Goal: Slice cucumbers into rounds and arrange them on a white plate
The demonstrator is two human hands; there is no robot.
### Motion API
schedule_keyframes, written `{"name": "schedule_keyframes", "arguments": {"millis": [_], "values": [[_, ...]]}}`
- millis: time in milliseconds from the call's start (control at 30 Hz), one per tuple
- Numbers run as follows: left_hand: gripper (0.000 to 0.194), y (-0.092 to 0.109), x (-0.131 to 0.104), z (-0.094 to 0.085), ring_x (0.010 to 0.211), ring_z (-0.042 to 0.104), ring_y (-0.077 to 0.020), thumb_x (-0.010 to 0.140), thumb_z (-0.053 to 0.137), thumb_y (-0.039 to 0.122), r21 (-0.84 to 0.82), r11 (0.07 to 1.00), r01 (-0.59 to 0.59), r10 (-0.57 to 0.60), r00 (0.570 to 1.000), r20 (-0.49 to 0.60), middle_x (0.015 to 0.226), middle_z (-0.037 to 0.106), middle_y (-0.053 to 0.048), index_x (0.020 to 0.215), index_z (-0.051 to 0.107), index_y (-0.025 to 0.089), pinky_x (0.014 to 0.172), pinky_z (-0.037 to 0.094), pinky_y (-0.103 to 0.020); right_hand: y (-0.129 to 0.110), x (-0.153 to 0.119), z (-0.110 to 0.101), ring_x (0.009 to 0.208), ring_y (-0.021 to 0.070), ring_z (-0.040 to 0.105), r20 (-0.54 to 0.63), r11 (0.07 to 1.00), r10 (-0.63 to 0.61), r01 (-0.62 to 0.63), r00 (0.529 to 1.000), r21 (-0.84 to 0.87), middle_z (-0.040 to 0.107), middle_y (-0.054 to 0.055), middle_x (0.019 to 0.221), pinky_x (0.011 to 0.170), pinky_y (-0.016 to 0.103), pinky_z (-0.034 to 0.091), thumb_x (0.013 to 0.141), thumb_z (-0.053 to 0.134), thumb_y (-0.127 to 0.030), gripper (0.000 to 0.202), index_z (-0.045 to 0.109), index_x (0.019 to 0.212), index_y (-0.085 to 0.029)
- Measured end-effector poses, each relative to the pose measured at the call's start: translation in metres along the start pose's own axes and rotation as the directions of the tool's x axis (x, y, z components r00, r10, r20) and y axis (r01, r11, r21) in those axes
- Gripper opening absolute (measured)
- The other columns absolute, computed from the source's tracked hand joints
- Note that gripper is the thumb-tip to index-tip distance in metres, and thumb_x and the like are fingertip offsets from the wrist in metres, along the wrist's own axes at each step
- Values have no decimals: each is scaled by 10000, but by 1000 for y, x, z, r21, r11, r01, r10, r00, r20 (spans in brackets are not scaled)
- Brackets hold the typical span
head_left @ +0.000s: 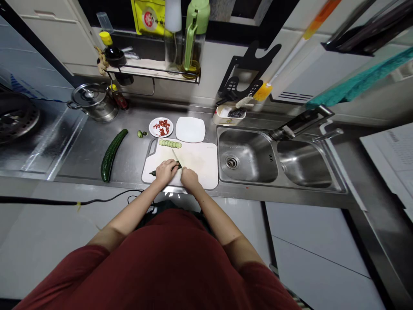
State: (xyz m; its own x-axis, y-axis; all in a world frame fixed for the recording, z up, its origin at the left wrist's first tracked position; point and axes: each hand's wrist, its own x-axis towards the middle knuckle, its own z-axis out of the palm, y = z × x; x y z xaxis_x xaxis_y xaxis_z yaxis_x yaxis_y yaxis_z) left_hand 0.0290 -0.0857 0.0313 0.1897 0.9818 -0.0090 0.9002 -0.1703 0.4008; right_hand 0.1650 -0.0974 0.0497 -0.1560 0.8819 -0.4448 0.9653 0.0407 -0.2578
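Observation:
A white cutting board lies on the steel counter in front of me. My left hand is closed over a dark green cucumber, whose tip sticks out to the left. My right hand grips a knife, its blade pointing away from me across the cucumber's right end, close to my left fingertips. Most of the knife's handle is hidden in my fist. Along the board's far edge, several pale cucumber slices overlap in a row.
Beyond the board stand a plate of chopped red pieces and a white square plate. A whole cucumber and small green end pieces lie to the left, near a lidded pot. To the right is a double sink.

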Motion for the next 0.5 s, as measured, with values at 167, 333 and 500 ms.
{"name": "schedule_keyframes", "arguments": {"millis": [167,333,500], "values": [[244,0,0,-1,1023,547,-197,907,460,338,-4,1000,4,-4,1000,3,1130,631,-13,1042,662,305,803,432,-300,3,-7,2,988,215,634,21,1000,16,-16,1000,-13,660,144,1018,800,283,469,904,378,-107,234,534,1077,-128],[246,0,0,1,1021,551,-195,906,465,339,-15,1000,2,-2,1000,-5,1129,633,-15,1040,666,296,817,432,-303,12,-23,12,968,225,643,45,999,47,-46,998,-20,660,155,1015,797,294,472,906,381,-109,233,536,1080,-118],[240,0,-1,1,1008,551,-197,906,464,349,-5,1000,-6,6,1000,-23,1124,635,-8,1026,665,297,807,431,-303,19,-35,20,943,234,651,51,998,58,-56,997,-36,666,153,989,775,303,479,900,386,-104,226,546,1060,-118]]}}
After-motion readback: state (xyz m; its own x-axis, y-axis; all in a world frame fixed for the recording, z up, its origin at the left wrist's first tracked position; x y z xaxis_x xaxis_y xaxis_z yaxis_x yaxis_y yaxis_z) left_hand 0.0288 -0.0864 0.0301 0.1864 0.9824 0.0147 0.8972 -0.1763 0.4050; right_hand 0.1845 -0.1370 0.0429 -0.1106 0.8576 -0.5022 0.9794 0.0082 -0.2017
